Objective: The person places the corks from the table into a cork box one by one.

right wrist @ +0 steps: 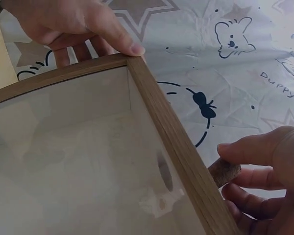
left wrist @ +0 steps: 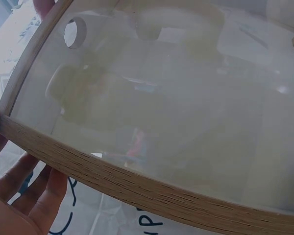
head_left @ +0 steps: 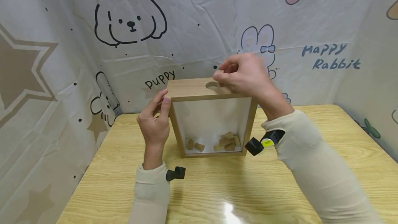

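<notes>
A wooden-framed box (head_left: 189, 87) with a clear front stands upright on the table, a round hole (head_left: 212, 85) in its top. Thumb in front and fingers behind, my left hand (head_left: 154, 123) grips its upper left corner. My right hand (head_left: 245, 75) is over the top, just right of the hole. In the right wrist view it pinches a cork (right wrist: 227, 172) between thumb and fingers, close to the top edge beside the hole. Inside, several corks (head_left: 229, 141) are heaped at the lower right, and two more corks (head_left: 199, 147) lie at the lower left.
The box rests on a light wood-grain table (head_left: 211, 186). Behind and beside it hangs a pale cloth (head_left: 192, 27) printed with cartoon animals, stars and words. Small black cameras (head_left: 255, 146) are strapped on both wrists.
</notes>
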### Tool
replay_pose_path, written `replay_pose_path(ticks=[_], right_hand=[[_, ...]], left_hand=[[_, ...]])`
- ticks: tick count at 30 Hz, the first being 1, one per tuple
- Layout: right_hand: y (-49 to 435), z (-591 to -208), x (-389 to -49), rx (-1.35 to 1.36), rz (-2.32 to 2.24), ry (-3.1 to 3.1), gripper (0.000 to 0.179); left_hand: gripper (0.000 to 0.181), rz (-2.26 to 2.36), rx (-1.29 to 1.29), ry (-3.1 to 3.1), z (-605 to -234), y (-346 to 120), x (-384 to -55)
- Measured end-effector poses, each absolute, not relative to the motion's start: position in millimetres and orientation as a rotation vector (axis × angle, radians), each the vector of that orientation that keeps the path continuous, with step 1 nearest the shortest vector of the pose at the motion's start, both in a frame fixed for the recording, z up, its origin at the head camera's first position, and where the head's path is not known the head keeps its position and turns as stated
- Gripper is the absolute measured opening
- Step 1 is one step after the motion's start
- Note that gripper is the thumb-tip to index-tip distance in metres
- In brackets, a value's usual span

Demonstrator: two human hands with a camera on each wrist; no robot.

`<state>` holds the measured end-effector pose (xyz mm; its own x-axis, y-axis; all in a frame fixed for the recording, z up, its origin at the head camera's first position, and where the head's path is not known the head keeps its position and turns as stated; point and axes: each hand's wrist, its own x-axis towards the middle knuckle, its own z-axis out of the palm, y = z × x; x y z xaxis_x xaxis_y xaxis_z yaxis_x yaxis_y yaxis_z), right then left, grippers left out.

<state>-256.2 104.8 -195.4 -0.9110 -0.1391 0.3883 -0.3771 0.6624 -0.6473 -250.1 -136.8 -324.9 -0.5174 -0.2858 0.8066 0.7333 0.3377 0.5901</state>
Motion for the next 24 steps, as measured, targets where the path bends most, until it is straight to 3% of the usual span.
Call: replay_pose_path(ticks=[24], right_hand=[[92,-196,-263,0.559,0.952,-2.649,0.034]], left_hand=[[0.021,-1.329,-0.386,-1.687,-324,-137,-249]])
